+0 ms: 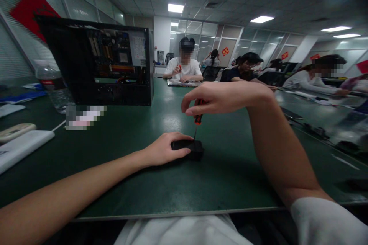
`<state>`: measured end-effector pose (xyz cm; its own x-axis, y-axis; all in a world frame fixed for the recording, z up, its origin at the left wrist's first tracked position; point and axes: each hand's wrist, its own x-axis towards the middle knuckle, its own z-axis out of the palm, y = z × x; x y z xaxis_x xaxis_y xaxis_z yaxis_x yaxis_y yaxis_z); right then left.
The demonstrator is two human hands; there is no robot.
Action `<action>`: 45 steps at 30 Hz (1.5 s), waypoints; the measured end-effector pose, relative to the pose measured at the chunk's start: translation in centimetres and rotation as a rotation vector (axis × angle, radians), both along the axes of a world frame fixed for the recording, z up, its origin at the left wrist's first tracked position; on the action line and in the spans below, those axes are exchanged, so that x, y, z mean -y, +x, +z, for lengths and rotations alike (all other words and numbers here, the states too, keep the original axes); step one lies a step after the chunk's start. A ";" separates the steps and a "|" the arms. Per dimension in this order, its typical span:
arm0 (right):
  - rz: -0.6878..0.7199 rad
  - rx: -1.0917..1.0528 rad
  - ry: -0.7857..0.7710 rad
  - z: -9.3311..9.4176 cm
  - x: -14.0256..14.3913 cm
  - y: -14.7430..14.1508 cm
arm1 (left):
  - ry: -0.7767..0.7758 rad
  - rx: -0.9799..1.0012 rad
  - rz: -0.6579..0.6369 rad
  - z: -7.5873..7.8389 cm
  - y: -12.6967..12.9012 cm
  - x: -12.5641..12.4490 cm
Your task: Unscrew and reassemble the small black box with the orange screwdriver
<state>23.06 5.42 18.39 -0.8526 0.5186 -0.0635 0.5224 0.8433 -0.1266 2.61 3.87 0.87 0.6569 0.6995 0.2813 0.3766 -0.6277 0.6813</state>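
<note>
A small black box-like part [196, 151] lies on the green table [172, 195] in front of me. My left hand [166, 147] grips it from the left, thumb on the near side and fingers over the far side. Above it, my right hand [212, 97] is closed round the handle of a screwdriver [198, 118] with a black and orange grip. The screwdriver stands nearly upright, its thin shaft reaching down to the top of the black part. Where exactly the tip sits is too small to make out.
An open black computer case [123, 95] stands at the back left, beside a plastic bottle [54, 88]. A white box-shaped device [25, 147] lies at the left edge. Across the table sits a person [184, 67] in white; several others work at the right.
</note>
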 end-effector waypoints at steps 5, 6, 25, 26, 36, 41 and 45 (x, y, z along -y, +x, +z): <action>-0.107 0.005 0.089 -0.3 0.0 -0.1 | 0.008 0.004 -0.013 -0.2 -0.1 -0.1; -0.082 -0.003 0.096 -0.3 0.0 0.0 | 0.007 0.003 -0.013 -0.2 -0.1 -0.1; -0.005 0.000 0.026 -0.1 0.5 0.4 | -0.018 -0.018 -0.001 0.0 -0.1 0.0; -0.020 0.005 0.019 -0.1 0.5 0.4 | -0.024 -0.018 0.006 0.0 -0.1 0.0; -0.026 0.007 0.068 -0.2 0.1 0.7 | -0.065 -0.002 0.074 0.0 -0.3 0.2; 0.038 -0.027 0.026 0.0 0.3 0.4 | -0.047 -0.028 0.076 0.1 -0.2 0.1; 0.148 -0.085 0.040 0.3 1.0 -0.1 | -0.060 -0.020 0.066 0.0 -0.1 0.1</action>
